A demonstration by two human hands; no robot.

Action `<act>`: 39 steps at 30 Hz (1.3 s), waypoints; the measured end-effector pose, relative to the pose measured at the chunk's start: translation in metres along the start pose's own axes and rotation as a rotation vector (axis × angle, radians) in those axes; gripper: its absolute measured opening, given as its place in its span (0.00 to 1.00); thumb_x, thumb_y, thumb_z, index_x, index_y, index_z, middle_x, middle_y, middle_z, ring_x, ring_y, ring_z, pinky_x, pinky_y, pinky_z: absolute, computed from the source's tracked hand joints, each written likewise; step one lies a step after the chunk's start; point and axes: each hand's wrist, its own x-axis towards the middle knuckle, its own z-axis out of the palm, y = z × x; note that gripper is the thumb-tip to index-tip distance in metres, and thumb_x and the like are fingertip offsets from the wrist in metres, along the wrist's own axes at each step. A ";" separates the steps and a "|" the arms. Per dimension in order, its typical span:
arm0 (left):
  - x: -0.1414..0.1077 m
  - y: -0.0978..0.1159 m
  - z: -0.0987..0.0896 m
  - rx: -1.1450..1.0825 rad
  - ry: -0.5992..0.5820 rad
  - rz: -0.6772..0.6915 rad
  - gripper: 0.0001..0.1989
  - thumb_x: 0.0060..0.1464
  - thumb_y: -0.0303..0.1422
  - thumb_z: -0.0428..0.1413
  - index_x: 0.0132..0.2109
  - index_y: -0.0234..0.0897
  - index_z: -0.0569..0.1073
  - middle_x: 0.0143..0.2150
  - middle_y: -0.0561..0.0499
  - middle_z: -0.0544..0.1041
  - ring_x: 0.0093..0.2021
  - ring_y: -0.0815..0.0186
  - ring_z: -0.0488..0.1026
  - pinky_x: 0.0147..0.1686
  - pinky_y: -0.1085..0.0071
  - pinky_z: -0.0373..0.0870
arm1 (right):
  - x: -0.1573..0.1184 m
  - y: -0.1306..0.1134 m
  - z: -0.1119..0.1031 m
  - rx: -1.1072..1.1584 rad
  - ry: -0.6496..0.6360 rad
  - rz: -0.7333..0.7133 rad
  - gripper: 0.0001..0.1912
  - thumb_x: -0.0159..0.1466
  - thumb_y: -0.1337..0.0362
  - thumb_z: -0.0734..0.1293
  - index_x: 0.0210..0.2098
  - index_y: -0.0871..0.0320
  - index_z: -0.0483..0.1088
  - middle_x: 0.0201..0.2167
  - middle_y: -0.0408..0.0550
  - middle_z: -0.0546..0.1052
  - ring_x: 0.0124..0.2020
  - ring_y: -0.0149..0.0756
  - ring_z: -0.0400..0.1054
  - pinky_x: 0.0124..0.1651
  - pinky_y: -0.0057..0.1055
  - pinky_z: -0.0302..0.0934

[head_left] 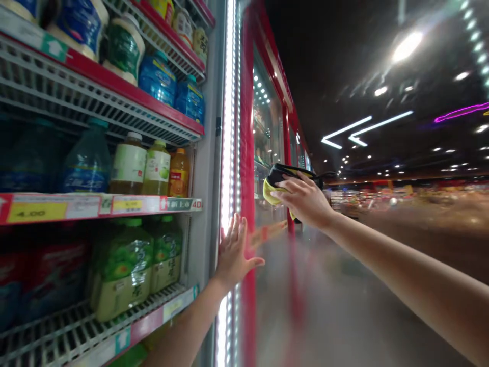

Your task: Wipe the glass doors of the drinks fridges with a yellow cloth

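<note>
My left hand (234, 252) is open, its fingers spread and pointing up at the lit edge of the cooler, beside the red door frame (249, 183). Whether the palm touches the frame I cannot tell. Farther right, my right hand (305, 199) is closed on a folded black and yellow cloth (278, 176). The cloth is up by the glass door (269, 127) with the red frame, the hand lying over its near side. The part of the cloth under the fingers is hidden.
On the left, wire shelves (95, 97) hold several drink bottles, among them green-capped bottles (126, 265) and a blue bottle (157, 76). A bright LED strip (228, 127) runs vertically down the cooler's edge. The store aisle (401, 265) at right is blurred.
</note>
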 end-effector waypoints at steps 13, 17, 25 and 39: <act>-0.002 0.007 0.010 0.045 0.060 -0.011 0.73 0.47 0.43 0.72 0.75 0.42 0.22 0.77 0.27 0.42 0.76 0.44 0.47 0.71 0.39 0.51 | 0.031 -0.071 0.021 0.011 -0.168 0.021 0.22 0.71 0.66 0.63 0.62 0.45 0.73 0.66 0.42 0.73 0.63 0.44 0.66 0.63 0.44 0.55; -0.002 0.005 0.017 0.060 0.069 -0.015 0.74 0.45 0.46 0.72 0.75 0.43 0.22 0.77 0.28 0.41 0.76 0.44 0.47 0.71 0.39 0.51 | 0.021 -0.051 0.009 0.013 -0.199 0.002 0.20 0.71 0.66 0.63 0.59 0.46 0.75 0.64 0.45 0.75 0.60 0.43 0.68 0.61 0.43 0.57; -0.004 0.001 0.023 0.004 0.054 -0.006 0.78 0.41 0.49 0.73 0.74 0.43 0.19 0.77 0.28 0.45 0.76 0.42 0.49 0.69 0.39 0.57 | 0.112 -0.061 0.034 -0.031 -0.173 0.208 0.24 0.74 0.63 0.59 0.67 0.46 0.66 0.71 0.44 0.65 0.73 0.49 0.55 0.72 0.57 0.47; -0.022 -0.028 0.005 0.039 0.184 -0.022 0.75 0.43 0.48 0.73 0.75 0.38 0.22 0.77 0.25 0.44 0.77 0.37 0.42 0.70 0.36 0.52 | 0.124 -0.079 0.056 0.039 -0.116 0.216 0.20 0.74 0.64 0.62 0.63 0.52 0.70 0.68 0.49 0.70 0.72 0.46 0.57 0.74 0.54 0.45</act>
